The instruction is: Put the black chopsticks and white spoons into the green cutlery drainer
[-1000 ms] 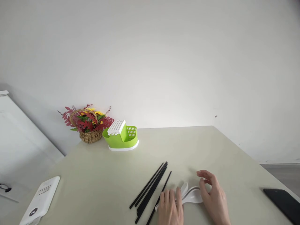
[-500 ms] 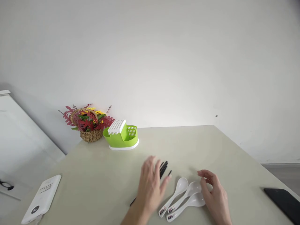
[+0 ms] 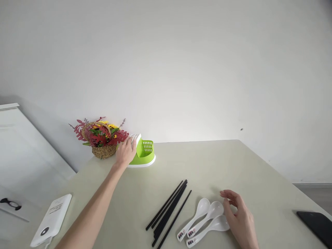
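Note:
My left hand reaches far across the table, its fingers closed over the white slatted top of a green plastic cutlery holder with a white base. Its thumb is hidden. My right hand rests on the table at the lower right, fingers loosely curved and apart, holding nothing. Just left of it lie three white spoons, a left one, a middle one and a right one, bowls pointing away from me. Several black chopsticks lie left of the spoons, one slightly apart.
A wicker basket of red and yellow artificial flowers stands beside the holder, by the wall. A white power bank with a cable lies at the left edge, a black phone at the right edge. A white cabinet stands left of the table.
My left hand has left the spoons, passed over the chopsticks and come to the holder. The spoons now lie uncovered, fanned out. My right hand has stayed beside them.

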Action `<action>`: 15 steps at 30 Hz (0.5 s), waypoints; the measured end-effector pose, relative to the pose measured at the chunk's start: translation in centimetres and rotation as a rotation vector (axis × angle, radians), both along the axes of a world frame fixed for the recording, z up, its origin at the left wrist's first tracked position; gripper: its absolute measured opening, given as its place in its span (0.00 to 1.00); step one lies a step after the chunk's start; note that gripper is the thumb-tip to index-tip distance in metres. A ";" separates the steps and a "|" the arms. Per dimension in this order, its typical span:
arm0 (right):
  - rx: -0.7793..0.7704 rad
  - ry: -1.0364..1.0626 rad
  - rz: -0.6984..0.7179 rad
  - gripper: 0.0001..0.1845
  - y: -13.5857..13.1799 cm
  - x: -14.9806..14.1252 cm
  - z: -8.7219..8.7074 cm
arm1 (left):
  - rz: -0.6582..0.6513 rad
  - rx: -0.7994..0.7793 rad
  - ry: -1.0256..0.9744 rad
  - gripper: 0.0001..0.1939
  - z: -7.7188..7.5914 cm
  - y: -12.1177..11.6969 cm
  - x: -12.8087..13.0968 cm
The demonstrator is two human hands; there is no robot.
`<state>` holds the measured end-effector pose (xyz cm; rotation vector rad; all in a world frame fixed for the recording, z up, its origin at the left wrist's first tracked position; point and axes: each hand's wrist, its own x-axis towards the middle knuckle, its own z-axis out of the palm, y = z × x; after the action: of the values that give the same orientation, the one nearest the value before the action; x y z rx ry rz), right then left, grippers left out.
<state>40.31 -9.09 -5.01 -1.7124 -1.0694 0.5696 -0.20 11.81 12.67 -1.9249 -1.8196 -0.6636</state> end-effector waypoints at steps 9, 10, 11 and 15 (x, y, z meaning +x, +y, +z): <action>0.029 -0.037 -0.009 0.18 0.0 0.3 -0.3 | -0.027 -0.046 0.018 0.31 -0.4 -2.4 4.4; 0.032 -0.036 0.001 0.18 0.1 0.3 -0.5 | -0.062 -0.051 0.012 0.32 -0.7 -2.8 5.6; 0.036 -0.037 0.006 0.18 0.1 0.3 -0.6 | -0.097 -0.057 0.002 0.33 -0.9 -3.3 7.0; 0.046 -0.033 0.017 0.17 0.2 0.3 -0.7 | -0.217 -0.083 -0.030 0.34 -2.0 -4.7 13.0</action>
<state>40.58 -8.91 -5.66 -1.6798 -1.1131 0.5248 12.75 7.14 10.65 -2.2001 -1.6943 -0.6991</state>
